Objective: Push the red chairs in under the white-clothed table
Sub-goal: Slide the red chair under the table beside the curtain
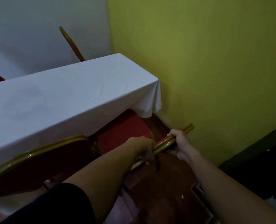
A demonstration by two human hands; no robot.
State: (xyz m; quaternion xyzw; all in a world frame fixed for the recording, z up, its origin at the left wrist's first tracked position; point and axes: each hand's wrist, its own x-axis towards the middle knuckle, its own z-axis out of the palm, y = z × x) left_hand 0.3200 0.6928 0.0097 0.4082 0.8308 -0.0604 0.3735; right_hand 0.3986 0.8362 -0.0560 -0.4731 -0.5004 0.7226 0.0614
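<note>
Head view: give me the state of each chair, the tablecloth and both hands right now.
End chair: seat partly under the table, backrest gripped.
Neighbouring chair: backrest close against the cloth.
Far chair: behind the table, mostly hidden.
Tablecloth: draped, corner hanging.
Left hand: gripping the backrest.
Right hand: gripping the backrest.

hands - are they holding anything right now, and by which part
Both grip one red chair by the gold top rail of its backrest: the left hand near the middle, the right hand nearer the rail's far end.

Chair seat (pixel 124 128) partly under tablecloth (pixel 56 104)
</note>
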